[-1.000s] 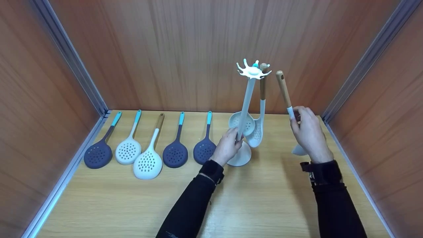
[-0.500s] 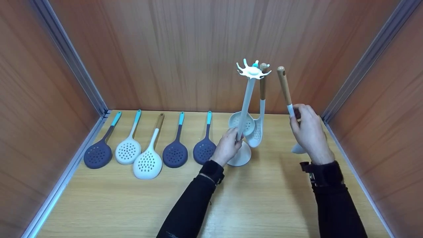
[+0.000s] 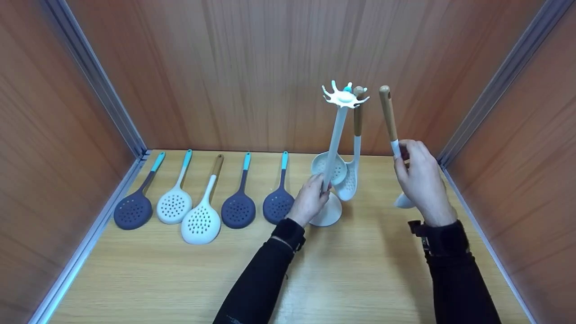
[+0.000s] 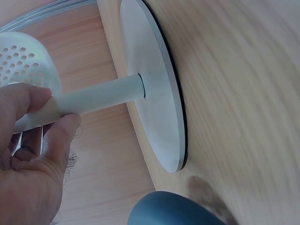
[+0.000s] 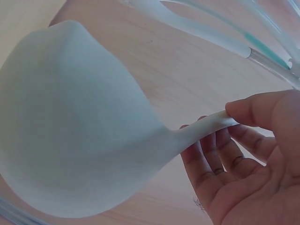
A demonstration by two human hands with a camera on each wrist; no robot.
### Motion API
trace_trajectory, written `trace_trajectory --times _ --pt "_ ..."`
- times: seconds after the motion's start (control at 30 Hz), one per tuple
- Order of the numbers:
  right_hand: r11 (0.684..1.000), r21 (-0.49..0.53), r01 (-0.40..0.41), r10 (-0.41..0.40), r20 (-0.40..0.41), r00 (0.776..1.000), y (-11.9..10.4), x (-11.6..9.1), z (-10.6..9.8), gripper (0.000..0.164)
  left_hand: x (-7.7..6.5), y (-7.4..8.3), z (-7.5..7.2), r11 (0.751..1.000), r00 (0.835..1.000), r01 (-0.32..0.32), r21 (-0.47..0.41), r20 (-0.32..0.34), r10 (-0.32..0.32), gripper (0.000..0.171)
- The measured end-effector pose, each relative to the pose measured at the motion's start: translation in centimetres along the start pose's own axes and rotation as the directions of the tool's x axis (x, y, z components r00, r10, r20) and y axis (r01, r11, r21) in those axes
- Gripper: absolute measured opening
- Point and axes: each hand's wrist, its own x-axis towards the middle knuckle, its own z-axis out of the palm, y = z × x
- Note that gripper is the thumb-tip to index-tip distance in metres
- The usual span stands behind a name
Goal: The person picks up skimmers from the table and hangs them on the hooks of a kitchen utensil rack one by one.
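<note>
My left hand (image 3: pixel 309 200) grips the white pole (image 3: pixel 336 144) of an upright utensil stand, with the thumb and fingers wrapped round it low down. Its round base (image 4: pixel 154 98) rests on the table, and a hook crown (image 3: pixel 345 97) tops it. Two pale perforated utensils hang there: one round-headed strainer (image 3: pixel 341 171) and a wooden-handled slotted spoon (image 3: pixel 348 186). Right of the stand, my right hand (image 3: pixel 418 177) pinches the white neck of a ladle (image 5: pixel 79 126) whose wooden handle points up. The pale bowl hangs below, mostly hidden by the hand in the head view.
Several perforated turners lie in a row to the left, among them a dark one (image 3: pixel 277 204) nearest the stand and a white wooden-handled one (image 3: pixel 201 223). Wood panels enclose the table (image 3: pixel 342 279) at the back (image 3: pixel 243 76) and both sides.
My right hand has raised the ladle slightly, its handle tip shifting up and a little right, and its handle now stands more upright. The left hand stays on the pole.
</note>
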Motion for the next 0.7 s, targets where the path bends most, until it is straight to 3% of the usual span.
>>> trace_trajectory --times 0.3,0.7 --pt "1.0 0.019 0.016 -0.016 -0.002 1.0 -0.8 -0.1 -0.4 0.027 0.1 0.2 -0.1 0.999 0.999 0.034 -0.009 0.021 -0.034 0.016" --pt "0.998 0.01 0.061 -0.061 -0.011 0.998 -2.1 -0.4 -0.7 0.028 -0.1 0.2 -0.1 1.0 1.0 0.014 -0.015 0.015 -0.013 0.015"
